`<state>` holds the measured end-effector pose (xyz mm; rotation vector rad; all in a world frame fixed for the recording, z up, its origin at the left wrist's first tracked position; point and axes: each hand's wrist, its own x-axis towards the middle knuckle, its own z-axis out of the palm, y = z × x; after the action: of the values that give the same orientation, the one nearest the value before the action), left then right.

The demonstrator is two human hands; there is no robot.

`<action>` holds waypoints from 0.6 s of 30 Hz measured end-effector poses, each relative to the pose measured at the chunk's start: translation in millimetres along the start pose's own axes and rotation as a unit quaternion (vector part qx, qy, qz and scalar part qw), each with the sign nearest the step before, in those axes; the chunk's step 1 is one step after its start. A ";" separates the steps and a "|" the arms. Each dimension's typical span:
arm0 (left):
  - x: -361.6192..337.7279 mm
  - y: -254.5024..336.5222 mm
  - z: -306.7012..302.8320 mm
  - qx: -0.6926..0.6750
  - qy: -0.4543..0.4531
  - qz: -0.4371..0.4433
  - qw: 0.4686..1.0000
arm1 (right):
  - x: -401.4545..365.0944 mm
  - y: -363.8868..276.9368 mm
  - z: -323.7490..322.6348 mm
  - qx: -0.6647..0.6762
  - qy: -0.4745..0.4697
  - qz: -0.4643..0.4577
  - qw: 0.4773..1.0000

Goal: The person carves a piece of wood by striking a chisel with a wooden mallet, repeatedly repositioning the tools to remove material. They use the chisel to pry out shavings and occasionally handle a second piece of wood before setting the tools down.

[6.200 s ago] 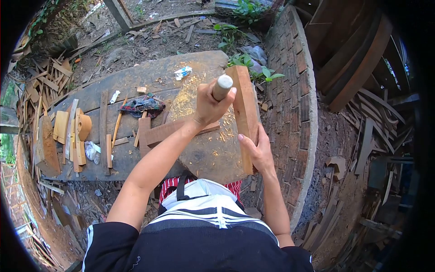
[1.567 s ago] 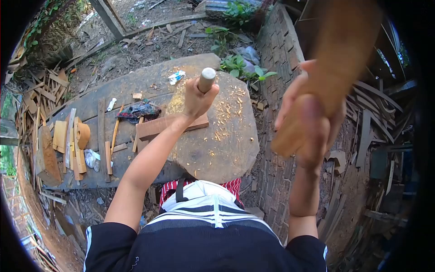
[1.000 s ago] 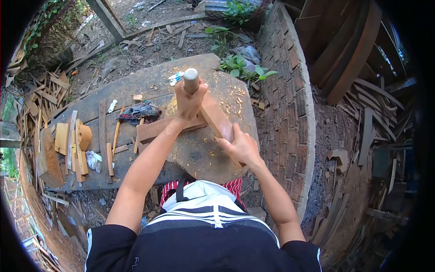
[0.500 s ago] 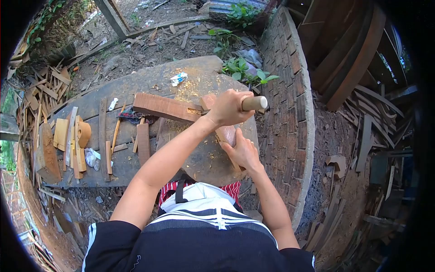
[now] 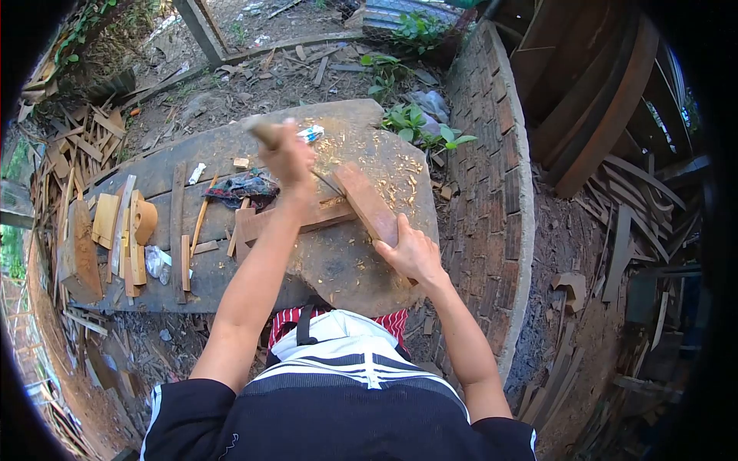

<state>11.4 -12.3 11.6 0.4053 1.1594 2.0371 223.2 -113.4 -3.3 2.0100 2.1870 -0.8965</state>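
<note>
My left hand [image 5: 288, 161], slightly blurred, is closed round the wooden handle [image 5: 264, 132] of a tool. Its thin metal blade [image 5: 327, 183] slants down to the right, towards the wood. My right hand [image 5: 413, 252] grips the near part of a reddish rectangular wooden block [image 5: 369, 201]. This block lies diagonally across the right end of a longer wooden piece [image 5: 307, 220], which has a chipped recess [image 5: 332, 203] near that end. My left forearm partly hides the longer piece. Pale wood shavings [image 5: 403, 180] are scattered beyond the block.
The worn wooden bench [image 5: 350, 265] carries wood pieces [image 5: 138, 238], a dark crumpled cloth [image 5: 244, 190], a plastic bag [image 5: 158, 263] and a white-blue wrapper [image 5: 310, 134]. A low brick wall [image 5: 484, 177] runs along the right side. Scrap wood [image 5: 88, 146] is piled at the left.
My left hand has swung left with the tool, its handle now pointing up and left. The longer piece's left end has come nearer to me. My right hand stays on the block.
</note>
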 end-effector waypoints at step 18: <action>-13.6 -23.9 9.9 0.187 -0.264 0.129 0.938 | -4.1 0.9 18.9 0.043 0.015 0.016 0.999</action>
<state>37.1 -8.9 -1.9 1.2662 1.1843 1.7393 218.1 -125.3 -17.7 2.1045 2.1607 -0.9783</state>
